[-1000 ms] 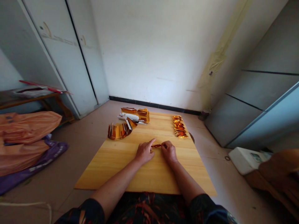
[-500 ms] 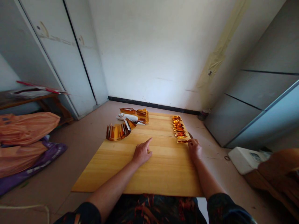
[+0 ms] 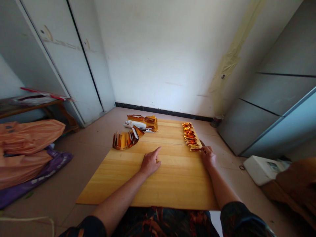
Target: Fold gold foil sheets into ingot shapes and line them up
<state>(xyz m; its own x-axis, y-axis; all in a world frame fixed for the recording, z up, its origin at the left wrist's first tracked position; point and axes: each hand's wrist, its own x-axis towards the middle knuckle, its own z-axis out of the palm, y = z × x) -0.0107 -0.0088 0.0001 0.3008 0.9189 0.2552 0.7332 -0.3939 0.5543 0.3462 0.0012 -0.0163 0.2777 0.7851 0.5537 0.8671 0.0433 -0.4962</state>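
A wooden board (image 3: 158, 184) lies on the floor in front of me. My left hand (image 3: 149, 162) rests on its middle, index finger stretched out, holding nothing. My right hand (image 3: 208, 156) is at the board's right edge, its fingertips pinching a folded gold foil piece (image 3: 195, 149) at the near end of a row of folded gold pieces (image 3: 189, 135). A curved fan of gold foil sheets (image 3: 124, 139) stands at the board's left rear. Behind it lies a stack of gold paper with white wrapping (image 3: 142, 121).
Orange and purple bags (image 3: 27, 148) lie on the floor at left, below a low wooden shelf (image 3: 34, 104). Grey cabinet doors (image 3: 74, 65) stand at the left rear. A white device (image 3: 261, 168) sits on the floor at right, next to a brown object (image 3: 293, 184).
My right hand carried the folded gold piece from the board's middle to the near end of the row at the right edge. My left hand stayed in the middle.
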